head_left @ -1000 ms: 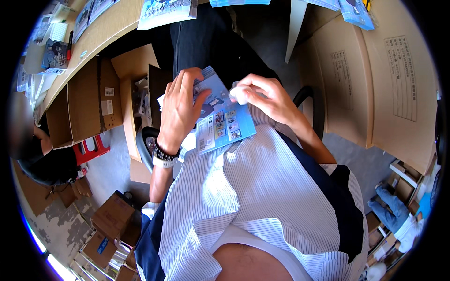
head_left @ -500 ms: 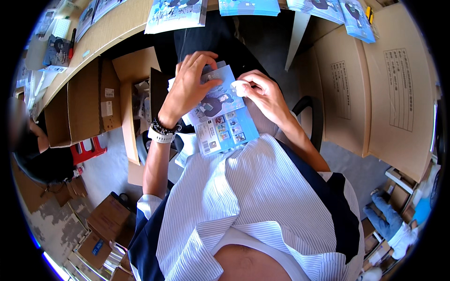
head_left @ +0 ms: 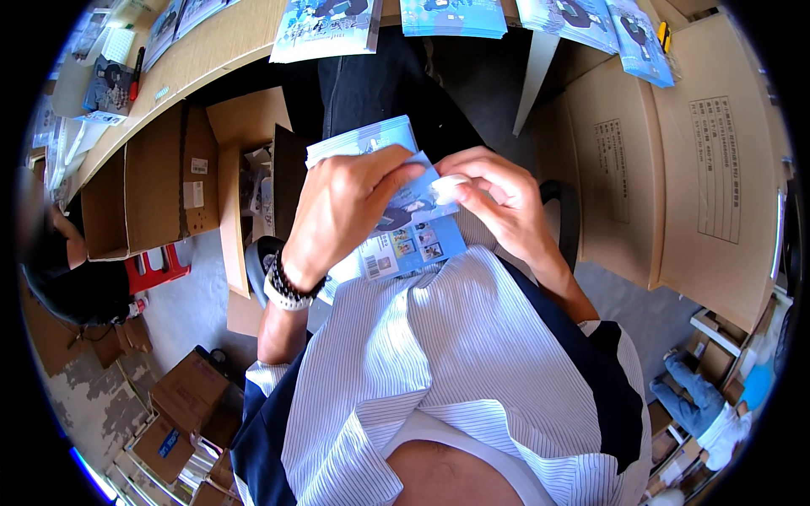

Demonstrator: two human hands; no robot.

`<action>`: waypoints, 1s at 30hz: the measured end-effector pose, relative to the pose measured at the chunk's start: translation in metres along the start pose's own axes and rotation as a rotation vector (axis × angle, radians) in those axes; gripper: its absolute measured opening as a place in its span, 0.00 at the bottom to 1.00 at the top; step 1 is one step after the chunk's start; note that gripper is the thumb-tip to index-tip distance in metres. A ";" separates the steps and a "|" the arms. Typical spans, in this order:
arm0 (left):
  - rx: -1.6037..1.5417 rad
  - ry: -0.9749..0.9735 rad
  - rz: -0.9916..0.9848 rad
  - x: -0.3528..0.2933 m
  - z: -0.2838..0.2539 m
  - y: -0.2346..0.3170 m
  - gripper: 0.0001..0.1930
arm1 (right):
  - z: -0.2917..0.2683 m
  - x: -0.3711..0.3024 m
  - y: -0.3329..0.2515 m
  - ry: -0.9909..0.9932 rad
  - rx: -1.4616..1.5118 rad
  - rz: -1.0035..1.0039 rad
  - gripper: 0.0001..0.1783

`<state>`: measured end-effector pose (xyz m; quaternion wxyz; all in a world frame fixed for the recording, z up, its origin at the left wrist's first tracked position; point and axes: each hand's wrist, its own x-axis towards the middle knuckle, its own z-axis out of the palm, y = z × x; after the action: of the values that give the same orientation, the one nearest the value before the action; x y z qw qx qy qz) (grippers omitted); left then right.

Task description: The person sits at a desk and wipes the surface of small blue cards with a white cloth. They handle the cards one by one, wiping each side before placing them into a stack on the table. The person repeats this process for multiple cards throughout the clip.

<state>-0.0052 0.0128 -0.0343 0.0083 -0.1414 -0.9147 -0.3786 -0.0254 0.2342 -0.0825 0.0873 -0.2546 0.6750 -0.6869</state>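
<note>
While the left hand (head_left: 342, 202) is holding a thin, shiny blue card with a dark drawing on it (head_left: 413, 207), the right hand (head_left: 506, 202) is pinching a small, soft-looking white lump (head_left: 445, 187) at the card's right edge. On the left, the thumb and pointing finger are closing together on the top of the card, and the other fingers are hiding, so I cannot tell how they are bending. On the right, the thumb and pointing finger are squeezing together on the lump. The card is sitting over the person's lap, above another light blue printed sheet with little pictures (head_left: 405, 253). Just past the left hand, a spread-out bunch of blue printed cards (head_left: 371, 135) is showing. It looks like the hands are working on one card's edge, maybe rubbing it or pulling it loose, but I cannot tell which. For the next move, the left hand is probably needing to be holding the card steady, with the right hand being gentle so nothing is bending.
</note>
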 end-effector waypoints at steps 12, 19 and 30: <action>0.042 0.028 -0.027 -0.018 0.004 0.015 0.09 | 0.003 0.016 -0.029 0.011 -0.330 -0.149 0.09; -0.172 0.108 -0.068 -0.028 0.014 0.010 0.05 | -0.002 0.000 -0.035 -0.021 -0.320 -0.075 0.11; 0.165 0.143 -0.105 -0.040 -0.043 0.015 0.10 | -0.042 -0.023 0.006 0.134 -0.400 0.100 0.09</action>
<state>0.0335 -0.0172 0.0018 0.0650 -0.0648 -0.9460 -0.3109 -0.0263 0.2813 -0.0916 0.0238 -0.1870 0.8140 -0.5494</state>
